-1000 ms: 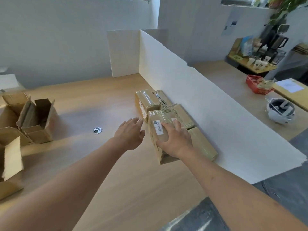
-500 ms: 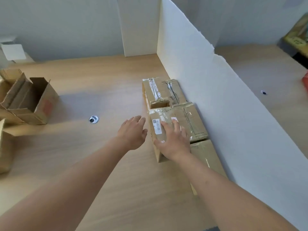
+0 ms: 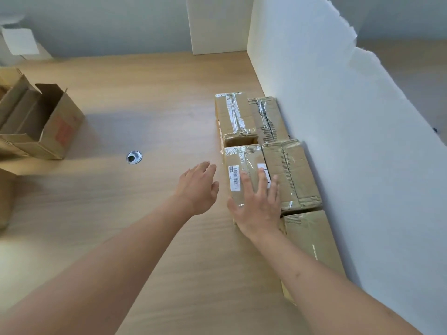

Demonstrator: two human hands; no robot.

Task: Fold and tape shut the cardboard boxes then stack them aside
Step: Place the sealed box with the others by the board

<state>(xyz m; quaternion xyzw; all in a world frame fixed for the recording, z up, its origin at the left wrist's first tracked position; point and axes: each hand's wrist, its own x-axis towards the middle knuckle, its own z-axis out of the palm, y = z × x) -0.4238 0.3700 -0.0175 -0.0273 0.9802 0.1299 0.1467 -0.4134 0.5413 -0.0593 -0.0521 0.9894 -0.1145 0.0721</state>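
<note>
Head view: right hand (image 3: 257,201) stays flat, fingers spread, on the labelled taped box (image 3: 244,175) among stacked boxes by the white partition (image 3: 338,141) on the worktop (image 3: 145,238), left hand (image 3: 198,187) relaxed alongside, unchanged; placement looks finished, open boxes (image 3: 46,126) remain.

Two bare forearms are showing, no sleeves reaching the wrists. The left hand (image 3: 199,189) and right hand (image 3: 258,209) are wearing no gloves, rings or watch.
</note>
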